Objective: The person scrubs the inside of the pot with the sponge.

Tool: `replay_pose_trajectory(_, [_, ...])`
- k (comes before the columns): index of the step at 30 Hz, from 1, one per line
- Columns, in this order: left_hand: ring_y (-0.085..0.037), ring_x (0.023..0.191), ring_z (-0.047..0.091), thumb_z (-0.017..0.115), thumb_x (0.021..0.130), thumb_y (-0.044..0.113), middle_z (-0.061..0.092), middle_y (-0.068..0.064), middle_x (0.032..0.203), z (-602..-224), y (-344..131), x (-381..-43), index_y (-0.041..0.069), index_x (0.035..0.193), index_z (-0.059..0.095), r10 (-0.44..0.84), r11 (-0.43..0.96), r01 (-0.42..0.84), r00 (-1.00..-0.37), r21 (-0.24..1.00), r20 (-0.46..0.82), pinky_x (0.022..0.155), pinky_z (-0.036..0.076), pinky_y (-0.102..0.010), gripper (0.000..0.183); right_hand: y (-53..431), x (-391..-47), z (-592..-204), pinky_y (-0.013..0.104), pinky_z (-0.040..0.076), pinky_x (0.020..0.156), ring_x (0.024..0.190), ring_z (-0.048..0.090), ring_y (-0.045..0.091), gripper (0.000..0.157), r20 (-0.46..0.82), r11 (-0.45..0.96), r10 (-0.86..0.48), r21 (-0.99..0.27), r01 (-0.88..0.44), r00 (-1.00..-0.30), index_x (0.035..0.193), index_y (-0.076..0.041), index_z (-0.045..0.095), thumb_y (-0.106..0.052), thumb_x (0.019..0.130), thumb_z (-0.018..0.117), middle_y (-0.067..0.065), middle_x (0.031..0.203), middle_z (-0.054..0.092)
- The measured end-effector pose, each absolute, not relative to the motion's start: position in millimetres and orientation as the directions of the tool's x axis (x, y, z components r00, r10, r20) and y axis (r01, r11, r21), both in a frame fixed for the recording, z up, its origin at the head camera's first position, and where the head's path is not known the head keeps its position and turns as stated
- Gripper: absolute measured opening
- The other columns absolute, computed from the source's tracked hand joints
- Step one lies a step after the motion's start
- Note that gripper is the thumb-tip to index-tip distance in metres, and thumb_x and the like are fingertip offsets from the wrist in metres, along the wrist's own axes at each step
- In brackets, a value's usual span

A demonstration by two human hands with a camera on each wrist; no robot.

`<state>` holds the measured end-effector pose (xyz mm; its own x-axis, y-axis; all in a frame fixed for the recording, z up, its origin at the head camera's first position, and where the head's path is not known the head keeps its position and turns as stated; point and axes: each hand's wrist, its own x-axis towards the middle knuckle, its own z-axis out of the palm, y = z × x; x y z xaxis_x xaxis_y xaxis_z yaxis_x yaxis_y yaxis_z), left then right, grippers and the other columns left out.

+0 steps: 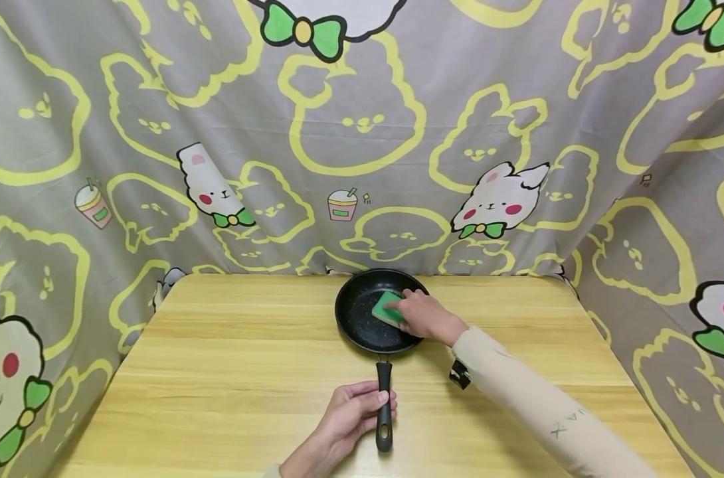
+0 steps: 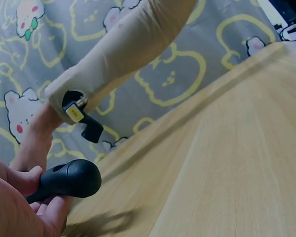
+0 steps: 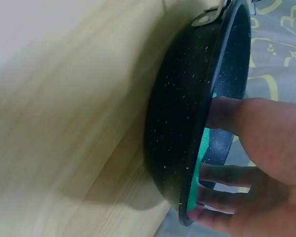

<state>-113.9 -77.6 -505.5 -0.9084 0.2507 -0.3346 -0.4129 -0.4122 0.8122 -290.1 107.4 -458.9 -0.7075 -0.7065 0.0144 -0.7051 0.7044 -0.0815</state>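
A black speckled frying pan [image 1: 355, 323] lies toward the back of the wooden table, its handle [image 1: 384, 375] pointing at me. My left hand [image 1: 353, 411] grips that handle, thumb across the top and fingers underneath; the rounded handle end [image 2: 84, 177] sticks out past them in the left wrist view. Inside the pan, my right hand [image 1: 424, 315] holds a green sponge [image 1: 384, 307] against the cooking surface, right of the middle. The right wrist view shows thumb and fingers reaching over the rim onto the sponge [image 3: 201, 153], which the pan wall partly hides.
The light wooden table [image 1: 230, 372] runs back to a grey curtain [image 1: 362, 99] with yellow cartoon outlines, which also hangs along both sides. A small black device [image 1: 459, 374] is strapped at the right wrist, below the beige sleeve [image 1: 535, 392].
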Motion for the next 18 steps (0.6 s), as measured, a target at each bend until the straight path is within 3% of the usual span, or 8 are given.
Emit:
replay_pose_trajectory(7, [-0.024,0.091,0.073,0.069,0.095,-0.002,0.073,-0.024,0.108,-504.5,-77.7,-114.6,-0.020,0.130,0.053,0.255,-0.419,-0.421,-0.905,0.804,-0.341,0.089,0.061,-0.043,0.042,109.8,-281.5,-456.3,0.048,0.057,0.092,0.106,0.065,0.035,0.040,-0.006,0.678,-0.723,-0.200,-0.708,-0.691,0.130,-0.003,0.070,-0.011,0.091,0.079,0.016,0.120,0.072])
replay_pose_trajectory(10, [-0.024,0.091,0.073,0.069,0.095,-0.002,0.073,-0.023,0.108,-504.7,-77.9,-114.9,-0.020,0.130,0.053,0.257,-0.417,-0.427,-0.902,0.802,-0.347,0.089,0.061,-0.043,0.043,108.4,-278.9,-457.1,0.047,0.057,0.092,0.107,0.066,0.033,0.038,-0.006,0.667,-0.727,-0.244,-0.704,-0.687,0.128,-0.002,0.070,-0.010,0.091,0.077,0.017,0.120,0.072])
replay_pose_trajectory(13, [-0.024,0.092,0.073,0.069,0.095,-0.001,0.072,-0.025,0.110,-504.9,-78.8,-115.2,-0.020,0.130,0.053,0.257,-0.407,-0.430,-0.901,0.806,-0.351,0.089,0.061,-0.043,0.043,106.0,-276.5,-458.5,0.038,0.056,0.078,0.085,0.063,0.022,0.037,-0.002,0.654,-0.729,-0.301,-0.694,-0.685,0.128,-0.002,0.071,-0.010,0.091,0.074,0.015,0.111,0.073])
replay_pose_trajectory(16, [-0.024,0.093,0.073,0.069,0.095,-0.001,0.072,-0.027,0.112,-504.7,-79.6,-115.5,-0.020,0.130,0.053,0.259,-0.400,-0.433,-0.899,0.808,-0.353,0.089,0.061,-0.044,0.043,103.0,-274.0,-460.3,0.028,0.045,0.062,0.063,0.044,0.013,0.039,-0.003,0.642,-0.724,-0.367,-0.673,-0.690,0.129,-0.003,0.070,-0.010,0.091,0.072,0.009,0.087,0.068])
replay_pose_trajectory(18, [-0.025,0.094,0.073,0.069,0.095,-0.001,0.071,-0.028,0.113,-504.3,-80.2,-115.6,-0.020,0.131,0.053,0.262,-0.396,-0.436,-0.897,0.808,-0.356,0.090,0.060,-0.044,0.043,100.6,-272.4,-461.6,0.024,0.035,0.055,0.055,0.032,0.010,0.040,-0.012,0.641,-0.715,-0.411,-0.649,-0.699,0.131,-0.005,0.070,-0.011,0.091,0.070,0.002,0.073,0.056])
